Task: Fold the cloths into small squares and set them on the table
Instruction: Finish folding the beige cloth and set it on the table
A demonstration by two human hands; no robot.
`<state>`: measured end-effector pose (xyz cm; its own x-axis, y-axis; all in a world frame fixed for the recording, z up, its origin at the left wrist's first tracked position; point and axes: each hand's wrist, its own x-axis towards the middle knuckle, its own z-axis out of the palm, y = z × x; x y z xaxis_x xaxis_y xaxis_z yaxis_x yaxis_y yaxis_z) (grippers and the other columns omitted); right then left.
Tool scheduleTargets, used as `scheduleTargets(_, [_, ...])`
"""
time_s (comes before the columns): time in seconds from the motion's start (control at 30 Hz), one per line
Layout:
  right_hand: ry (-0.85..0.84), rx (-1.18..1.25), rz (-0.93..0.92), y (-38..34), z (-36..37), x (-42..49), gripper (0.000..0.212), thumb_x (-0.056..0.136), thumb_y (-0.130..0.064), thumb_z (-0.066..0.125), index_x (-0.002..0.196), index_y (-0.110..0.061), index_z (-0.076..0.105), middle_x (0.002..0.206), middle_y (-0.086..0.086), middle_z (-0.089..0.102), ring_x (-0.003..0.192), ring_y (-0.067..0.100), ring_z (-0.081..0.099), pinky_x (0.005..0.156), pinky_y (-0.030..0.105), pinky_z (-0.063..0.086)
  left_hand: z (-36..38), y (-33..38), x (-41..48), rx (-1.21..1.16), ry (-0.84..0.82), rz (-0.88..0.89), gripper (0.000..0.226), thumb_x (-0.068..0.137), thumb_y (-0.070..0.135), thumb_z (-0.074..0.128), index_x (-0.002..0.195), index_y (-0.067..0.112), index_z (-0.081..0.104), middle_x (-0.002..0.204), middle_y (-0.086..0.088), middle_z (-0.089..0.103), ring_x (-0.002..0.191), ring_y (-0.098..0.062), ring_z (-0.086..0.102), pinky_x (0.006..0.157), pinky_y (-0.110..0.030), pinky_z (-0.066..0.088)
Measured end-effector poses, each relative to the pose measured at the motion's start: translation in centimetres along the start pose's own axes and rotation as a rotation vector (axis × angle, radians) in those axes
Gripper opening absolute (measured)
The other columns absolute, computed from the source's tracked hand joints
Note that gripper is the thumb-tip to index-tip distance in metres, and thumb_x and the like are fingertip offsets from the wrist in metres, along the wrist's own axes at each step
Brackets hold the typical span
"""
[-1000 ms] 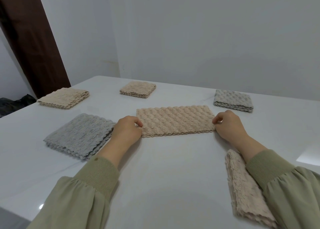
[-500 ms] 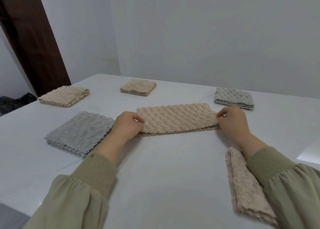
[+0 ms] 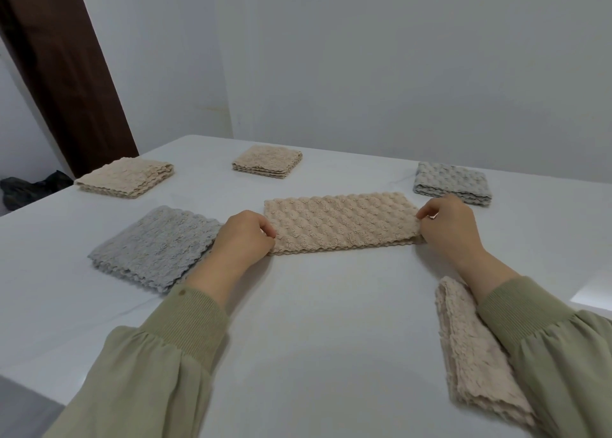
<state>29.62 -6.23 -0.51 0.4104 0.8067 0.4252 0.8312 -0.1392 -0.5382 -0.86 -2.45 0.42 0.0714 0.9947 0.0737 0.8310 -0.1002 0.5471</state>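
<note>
Head view showed a beige cloth (image 3: pixel 341 223) folded into a long strip, lying across the middle of the white table (image 3: pixel 314 321); the left hand (image 3: pixel 243 235) pinched its left end between thumb and curled fingers; the right hand (image 3: pixel 450 228) pinched its right end likewise. A grey folded cloth (image 3: pixel 155 245) lay just beside the left hand; farther back sat three folded squares: a left beige square (image 3: pixel 126 177), a middle beige square (image 3: pixel 266 161) and a grey square (image 3: pixel 452 182); a near beige cloth (image 3: pixel 477 354) lay partly under the right forearm.
</note>
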Motion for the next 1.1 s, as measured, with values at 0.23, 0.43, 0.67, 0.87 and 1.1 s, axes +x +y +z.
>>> scheduleTargets(0.23, [-0.085,-0.041,0.02,0.5,0.2,0.1,0.016,0.081,-0.001,0.055,0.086,-0.013,0.065,0.1,0.006,0.051,0.086,0.02,0.046,0.072,0.028,0.033,0.3,0.7,-0.3,-0.012,0.178,0.141,0.014,0.087,0.015,0.055,0.086,0.02,0.068,0.098,0.001,0.058,0.094,-0.017,0.053,0.076,-0.028,0.041])
scheduleTargets(0.43, [-0.248,-0.168,-0.14,-0.7,0.6,-0.4,0.02,0.086,-0.017,0.055,0.072,-0.01,0.067,0.081,0.004,0.063,0.077,0.022,0.056,0.071,0.033,0.046,3.1,1.2,0.5,0.197,0.061,0.405,0.027,0.096,0.027,0.042,0.099,0.016,0.066,0.106,-0.002,0.063,0.104,-0.023,0.049,0.085,-0.034,0.04])
scheduleTargets(0.67, [-0.222,-0.178,-0.102,-4.0,-1.3,0.7,0.03,0.089,-0.018,0.048,0.061,-0.009,0.056,0.063,0.008,0.062,0.053,0.02,0.047,0.053,0.026,0.036,2.7,3.0,0.0,0.176,0.337,0.431,0.034,0.096,0.024,0.039,0.073,0.012,0.06,0.069,0.0,0.059,0.074,-0.023,0.055,0.065,-0.032,0.036])
scheduleTargets(0.87, [-0.517,-0.15,-0.276,-9.5,3.5,1.2,0.043,0.098,-0.02,0.034,0.14,-0.011,0.039,0.15,0.009,0.032,0.136,0.027,0.031,0.112,0.04,0.028,4.4,3.4,1.8,0.253,0.133,0.39,0.043,0.101,0.027,0.026,0.137,0.016,0.045,0.143,-0.001,0.045,0.14,-0.024,0.023,0.111,-0.042,0.023])
scheduleTargets(1.1, [-0.703,-0.398,-0.297,-8.4,7.4,-0.4,0.056,0.1,-0.047,0.014,0.151,-0.025,0.007,0.159,-0.001,0.002,0.146,0.021,0.001,0.117,0.05,0.001,5.2,2.1,3.0,0.384,-0.185,0.238,0.055,0.099,0.04,0.015,0.151,0.024,0.006,0.16,0.004,-0.001,0.146,-0.023,-0.007,0.116,-0.049,-0.002])
